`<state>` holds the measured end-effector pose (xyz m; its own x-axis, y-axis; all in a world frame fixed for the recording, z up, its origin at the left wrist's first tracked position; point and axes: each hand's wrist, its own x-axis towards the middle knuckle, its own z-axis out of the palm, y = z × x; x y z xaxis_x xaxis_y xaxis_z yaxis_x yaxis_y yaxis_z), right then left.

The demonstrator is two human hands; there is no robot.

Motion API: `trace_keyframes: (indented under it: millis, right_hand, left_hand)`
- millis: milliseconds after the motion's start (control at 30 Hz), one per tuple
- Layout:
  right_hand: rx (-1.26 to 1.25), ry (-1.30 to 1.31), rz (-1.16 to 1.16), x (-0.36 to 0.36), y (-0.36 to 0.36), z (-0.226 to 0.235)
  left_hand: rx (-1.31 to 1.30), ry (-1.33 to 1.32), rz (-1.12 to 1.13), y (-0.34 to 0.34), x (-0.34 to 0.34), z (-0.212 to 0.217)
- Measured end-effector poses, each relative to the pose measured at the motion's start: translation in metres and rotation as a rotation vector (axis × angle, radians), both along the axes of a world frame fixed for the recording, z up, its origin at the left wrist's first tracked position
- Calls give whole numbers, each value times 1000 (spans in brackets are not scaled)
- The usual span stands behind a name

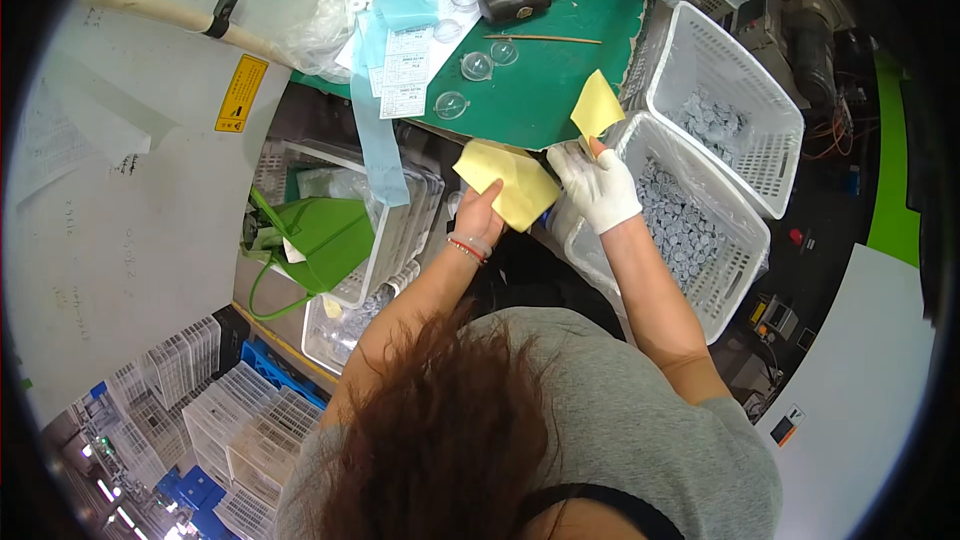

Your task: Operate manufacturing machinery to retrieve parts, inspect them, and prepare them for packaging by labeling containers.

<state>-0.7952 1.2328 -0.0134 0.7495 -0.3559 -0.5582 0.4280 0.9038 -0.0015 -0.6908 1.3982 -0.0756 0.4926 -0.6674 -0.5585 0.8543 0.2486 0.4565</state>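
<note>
My bare left hand point(480, 220), with bracelets at its wrist, pinches a larger yellow sheet point(522, 186) by its near edge. My right hand point(603, 192) wears a white glove that leaves some fingertips bare; a smaller yellow piece point(597, 105) is held upright between thumb and fingers. Whether the sheets are paper or cloth I cannot tell. Both hands are at the front edge of the green-topped table point(560, 90). Just right of the gloved hand stands a white basket point(742, 285), lined with clear plastic and holding many small grey parts.
On the table lie a black-headed mallet point(515, 2), a thin stick point(543, 39), several clear round pieces point(476, 66), printed papers point(405, 70) and a blue strip point(375, 145) hanging over the edge. A second white basket point(785, 130) stands behind right. A green bag point(325, 240) is at left.
</note>
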Motion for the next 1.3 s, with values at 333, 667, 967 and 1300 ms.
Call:
trace_keyframes:
  millis: [333, 667, 967, 1300]
  right_hand:
    - [-464, 620, 319, -38, 1, -40]
    - [-1982, 1235, -72, -19, -31, -24]
    - [-2291, 1369, 496, 6, -15, -55]
    - [-2344, 1445, 362, 31, -29, -36]
  left_hand:
    - [105, 62, -320, -32, -1, 12]
    - [402, -486, -678, -4, 16, 41]
    - [340, -1726, -728, -52, 35, 26]
    - [199, -2306, -1014, -100, 90, 7]
